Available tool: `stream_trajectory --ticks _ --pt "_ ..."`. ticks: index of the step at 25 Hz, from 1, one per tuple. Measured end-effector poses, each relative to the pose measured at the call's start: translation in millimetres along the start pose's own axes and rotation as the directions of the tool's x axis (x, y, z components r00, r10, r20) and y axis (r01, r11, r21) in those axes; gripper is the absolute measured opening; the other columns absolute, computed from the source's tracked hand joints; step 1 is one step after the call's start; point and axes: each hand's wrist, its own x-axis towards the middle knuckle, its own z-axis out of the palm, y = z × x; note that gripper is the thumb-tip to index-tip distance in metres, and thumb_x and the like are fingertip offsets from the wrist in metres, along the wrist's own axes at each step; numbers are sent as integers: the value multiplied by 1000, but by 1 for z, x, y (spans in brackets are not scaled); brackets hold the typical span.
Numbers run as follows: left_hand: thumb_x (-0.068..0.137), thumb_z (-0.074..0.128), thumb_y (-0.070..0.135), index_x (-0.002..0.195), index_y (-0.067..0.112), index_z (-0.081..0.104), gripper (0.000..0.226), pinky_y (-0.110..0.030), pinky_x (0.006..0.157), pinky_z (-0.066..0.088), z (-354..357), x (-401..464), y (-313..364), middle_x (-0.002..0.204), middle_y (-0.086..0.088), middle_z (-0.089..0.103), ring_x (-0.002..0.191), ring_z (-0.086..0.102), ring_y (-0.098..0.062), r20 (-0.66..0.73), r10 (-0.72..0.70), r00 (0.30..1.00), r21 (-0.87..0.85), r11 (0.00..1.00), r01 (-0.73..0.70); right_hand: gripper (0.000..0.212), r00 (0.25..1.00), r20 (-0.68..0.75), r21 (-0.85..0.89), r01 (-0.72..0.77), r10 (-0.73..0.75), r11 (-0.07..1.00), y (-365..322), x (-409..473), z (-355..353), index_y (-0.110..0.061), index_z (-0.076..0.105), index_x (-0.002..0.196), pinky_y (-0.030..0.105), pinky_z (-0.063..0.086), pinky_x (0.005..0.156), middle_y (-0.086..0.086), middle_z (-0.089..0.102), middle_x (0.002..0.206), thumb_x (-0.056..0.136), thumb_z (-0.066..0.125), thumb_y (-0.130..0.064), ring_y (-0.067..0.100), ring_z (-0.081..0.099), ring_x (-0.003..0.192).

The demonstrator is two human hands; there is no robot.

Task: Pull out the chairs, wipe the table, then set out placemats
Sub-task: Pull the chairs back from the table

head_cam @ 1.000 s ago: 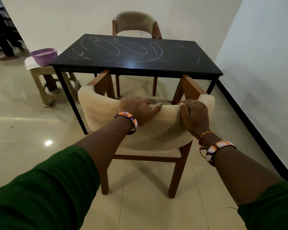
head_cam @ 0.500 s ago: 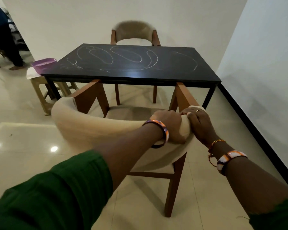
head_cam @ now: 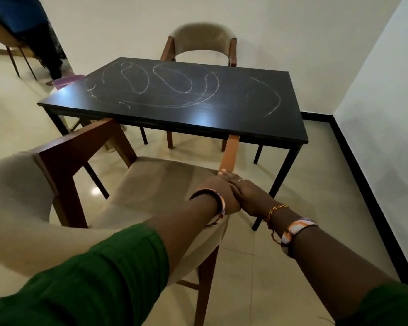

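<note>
Near chair [head_cam: 165, 182], at table's [head_cam: 222, 124] front edge: stiff wooden frame, padded back, likely heavyish, best taken by backrest, where left hand [head_cam: 218, 197] and right hand [head_cam: 247, 196] gripped its right end, fingers curled.

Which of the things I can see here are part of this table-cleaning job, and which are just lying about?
Part of the job:
near chair, gripped by the left hand and right hand
far chair, not yet pulled out
table, with chalk marks to wipe

Just lying about:
purple basin behind the table's left corner
another person's chair, far left
</note>
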Motion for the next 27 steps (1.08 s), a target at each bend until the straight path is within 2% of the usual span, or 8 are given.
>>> stream_trajectory --ticks 4,6,11,17,20,22,24,27 --pt "91 49 16 119 7 48 29 -28 81 43 -5 46 0 107 -9 57 91 55 -20 -47 -150 988 -144 979 142 46 999 25 -143 31 -28 989 28 36 -15 -26 18 148 33 10 115 -4 16 158 103 21 -27 20 19 143" --pt "92 46 19 116 8 48 27 -30 75 41 -6 80 2 95 -6 54 82 53 -20 -69 -283 957 -223 939 262 46 997 60 -181 48 -38 982 47 59 -26 -26 15 149 32 9 115 -3 14 158 103 20 -26 20 14 145" --pt "92 44 25 111 11 49 24 -32 71 39 -11 159 4 100 -6 59 80 51 -21 -65 -462 884 -180 877 445 47 979 175 -219 144 -106 965 92 123 -51 -25 14 150 34 9 116 -4 12 158 103 18 -27 20 11 145" --pt "89 47 34 113 13 50 31 -33 78 43 -17 218 -4 112 -8 58 91 54 -22 -15 -472 881 -264 852 452 48 929 291 -422 337 -227 842 124 184 -82 -20 15 150 31 -2 117 0 17 158 103 18 -29 18 8 146" --pt "85 51 34 127 10 39 50 -37 90 43 -14 227 -4 126 -11 50 113 48 -29 -158 -426 891 -114 904 412 49 884 315 -452 460 -346 764 133 193 -90 -15 17 149 29 -7 116 4 19 157 102 18 -31 18 8 146" --pt "82 53 29 131 10 37 55 -36 91 43 -22 241 8 127 -11 51 113 48 -28 -352 -362 863 -103 932 348 49 835 222 -429 548 -504 718 145 201 -114 -7 33 142 33 0 116 13 35 149 100 23 -30 24 25 142" --pt "80 54 22 131 7 41 55 -38 88 45 -36 264 31 123 -13 54 109 51 -30 -493 -308 814 -136 951 278 48 771 33 -460 577 -636 675 166 209 -144 2 53 127 46 23 110 20 56 130 94 34 -27 32 50 126" --pt "81 49 17 126 6 47 46 -39 87 40 -62 324 81 120 -14 58 108 50 -33 -553 -204 808 -101 979 178 42 722 -118 -565 515 -681 644 225 223 -203 4 66 109 55 43 93 20 68 110 86 42 -21 35 64 105"
